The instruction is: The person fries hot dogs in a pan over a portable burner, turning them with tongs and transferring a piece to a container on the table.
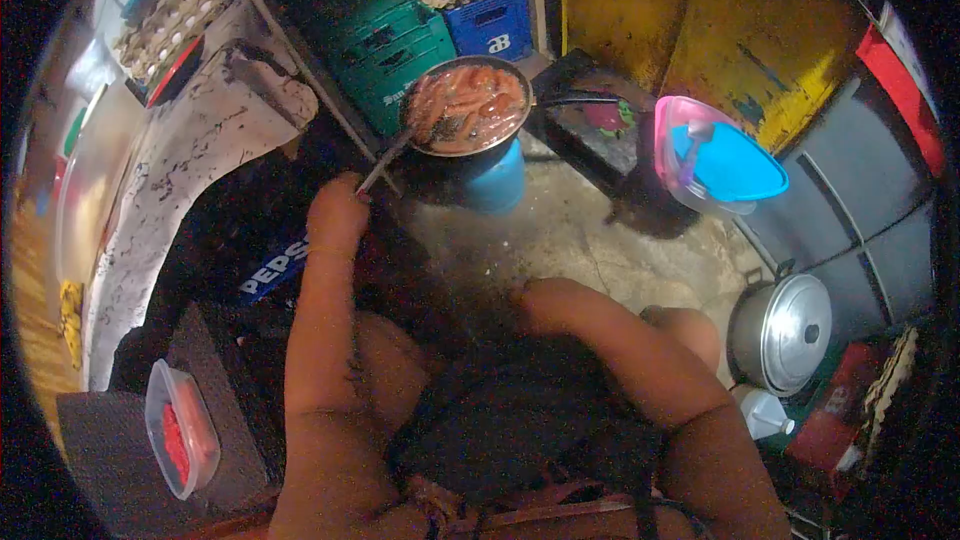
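Observation:
My left hand (338, 210) is closed around the handle of a long, thin cooking utensil (385, 162). Its far end reaches the near left side of a round frying pan (467, 152), and its tip is hidden among the food. Reddish-orange, sausage-like pieces (480, 90) lie in bubbling liquid in the pan. Beneath the pan stands a blue, rounded object (497, 180). My right hand (545, 306) is low over my lap, near my knee and away from the pan. Its fingers are lost in dark shadow.
Green (385, 55) and blue (490, 25) crates stand behind the pan. Pink and blue plastic containers (735, 165) are at right, above a lidded metal pot (785, 335). Egg trays (165, 40) sit at upper left. A clear tub (183, 430) holds red and pink food at lower left.

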### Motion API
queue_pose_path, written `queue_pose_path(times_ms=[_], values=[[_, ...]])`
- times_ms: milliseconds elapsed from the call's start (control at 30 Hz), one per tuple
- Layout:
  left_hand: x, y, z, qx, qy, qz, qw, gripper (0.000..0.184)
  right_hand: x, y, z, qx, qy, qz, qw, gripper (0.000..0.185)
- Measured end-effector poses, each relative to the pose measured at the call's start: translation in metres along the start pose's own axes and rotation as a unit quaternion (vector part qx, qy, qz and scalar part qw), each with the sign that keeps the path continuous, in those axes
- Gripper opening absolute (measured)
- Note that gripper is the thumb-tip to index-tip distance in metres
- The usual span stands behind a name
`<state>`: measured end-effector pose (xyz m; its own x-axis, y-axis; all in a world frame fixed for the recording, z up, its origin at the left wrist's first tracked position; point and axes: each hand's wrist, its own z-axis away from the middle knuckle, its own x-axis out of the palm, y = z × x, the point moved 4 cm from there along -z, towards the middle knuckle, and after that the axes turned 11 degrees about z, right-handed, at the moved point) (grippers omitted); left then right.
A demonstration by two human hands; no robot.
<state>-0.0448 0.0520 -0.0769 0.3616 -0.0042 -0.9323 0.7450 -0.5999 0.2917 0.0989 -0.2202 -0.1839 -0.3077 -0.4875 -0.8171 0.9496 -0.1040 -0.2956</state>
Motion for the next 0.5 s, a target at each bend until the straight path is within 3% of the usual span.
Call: queue_pose_path(times_ms=[500], values=[[0.009, 0.022, 0.006, 0.043, -0.015, -0.072, 0.996, 0.019, 0.001, 0.003, -0.002, -0.042, 0.018, 0.007, 0.999, 0.046]])
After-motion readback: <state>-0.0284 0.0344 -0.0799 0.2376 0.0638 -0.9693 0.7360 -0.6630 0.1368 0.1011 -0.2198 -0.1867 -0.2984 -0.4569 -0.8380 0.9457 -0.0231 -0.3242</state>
